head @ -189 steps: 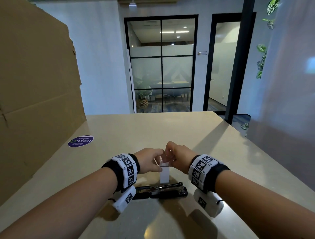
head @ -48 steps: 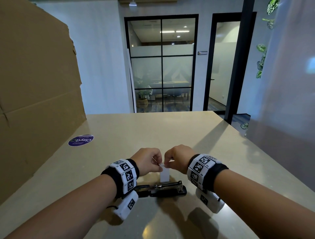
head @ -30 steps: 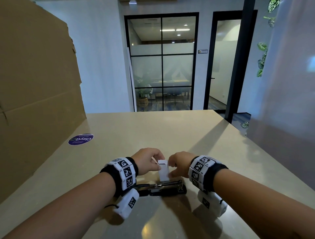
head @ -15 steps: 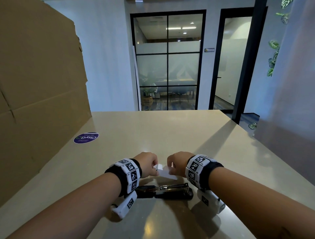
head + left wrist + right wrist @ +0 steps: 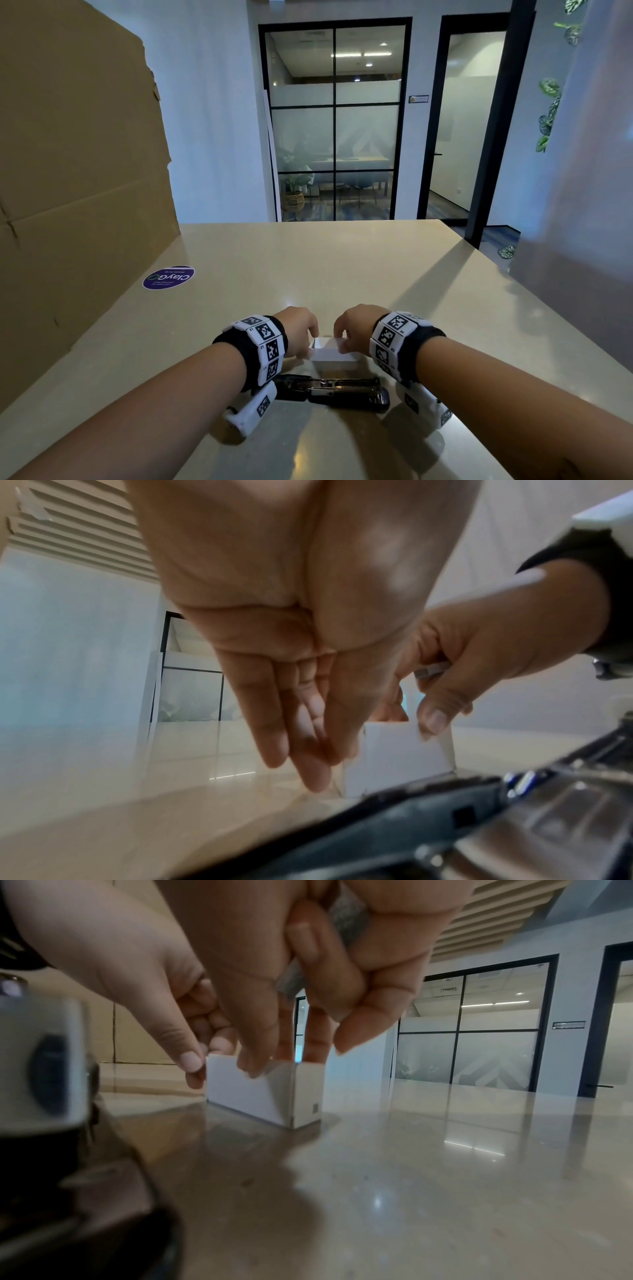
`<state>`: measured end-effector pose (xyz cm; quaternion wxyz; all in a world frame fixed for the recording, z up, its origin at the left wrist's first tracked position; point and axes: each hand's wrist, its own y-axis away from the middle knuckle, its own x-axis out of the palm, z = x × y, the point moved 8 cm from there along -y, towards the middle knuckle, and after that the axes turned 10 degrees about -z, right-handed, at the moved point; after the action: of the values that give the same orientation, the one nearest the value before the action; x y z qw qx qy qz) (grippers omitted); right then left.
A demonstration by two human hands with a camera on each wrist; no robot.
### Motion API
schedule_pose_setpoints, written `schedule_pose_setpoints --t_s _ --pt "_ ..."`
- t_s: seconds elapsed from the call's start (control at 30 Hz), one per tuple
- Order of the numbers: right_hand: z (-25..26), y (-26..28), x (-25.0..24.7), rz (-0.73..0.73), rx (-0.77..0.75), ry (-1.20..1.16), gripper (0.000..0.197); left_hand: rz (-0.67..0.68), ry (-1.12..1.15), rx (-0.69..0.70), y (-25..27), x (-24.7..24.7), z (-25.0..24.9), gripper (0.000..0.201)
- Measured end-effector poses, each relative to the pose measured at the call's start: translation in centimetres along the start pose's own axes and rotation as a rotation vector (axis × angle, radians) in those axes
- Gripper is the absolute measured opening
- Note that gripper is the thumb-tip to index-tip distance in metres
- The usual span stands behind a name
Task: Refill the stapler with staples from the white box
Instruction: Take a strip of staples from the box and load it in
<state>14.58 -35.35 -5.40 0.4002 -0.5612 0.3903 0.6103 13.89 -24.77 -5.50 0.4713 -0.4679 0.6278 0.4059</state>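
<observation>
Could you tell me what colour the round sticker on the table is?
Purple with white lettering; the sticker shows best in the head view.

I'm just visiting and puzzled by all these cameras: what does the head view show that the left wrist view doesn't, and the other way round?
Only the head view shows the purple sticker and the cardboard sheet. Only the left wrist view shows a strip of staples pinched in the right hand, and the left hand with straight fingers. Both show the white box lying on the table beyond the opened stapler.
</observation>
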Motion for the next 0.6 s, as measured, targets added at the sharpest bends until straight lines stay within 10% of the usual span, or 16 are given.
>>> schedule_pose_setpoints --t_s 0.6 --pt "-0.06 0.15 -0.27 -0.006 -0.037 -0.048 0.023 -0.013 -0.004 -0.008 -0.12 -0.28 -0.18 0.034"
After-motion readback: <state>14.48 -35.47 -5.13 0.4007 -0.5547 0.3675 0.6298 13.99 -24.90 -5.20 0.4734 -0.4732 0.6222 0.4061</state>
